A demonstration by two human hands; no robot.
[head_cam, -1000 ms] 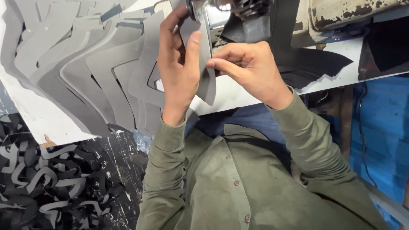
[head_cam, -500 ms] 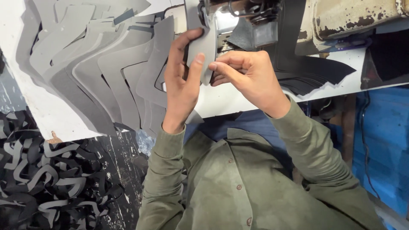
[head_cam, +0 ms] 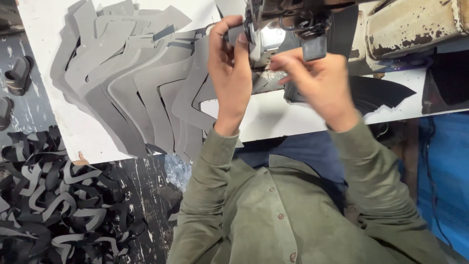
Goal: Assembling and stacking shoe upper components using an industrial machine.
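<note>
White table (head_cam: pixel 293 117), left hand (head_cam: pixel 233 73) pinching grey piece (head_cam: pixel 234 35)

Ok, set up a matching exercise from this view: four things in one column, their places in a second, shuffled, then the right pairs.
Things:
1. fanned grey cut pieces
2. heap of dark cut pieces
3. left hand
4. right hand

Places:
A. on the floor, lower left
B. at the sewing machine, right of its lit part
C. spread on the white table
D. raised at the machine's left side

Pairs: 1-C, 2-A, 3-D, 4-B
</note>
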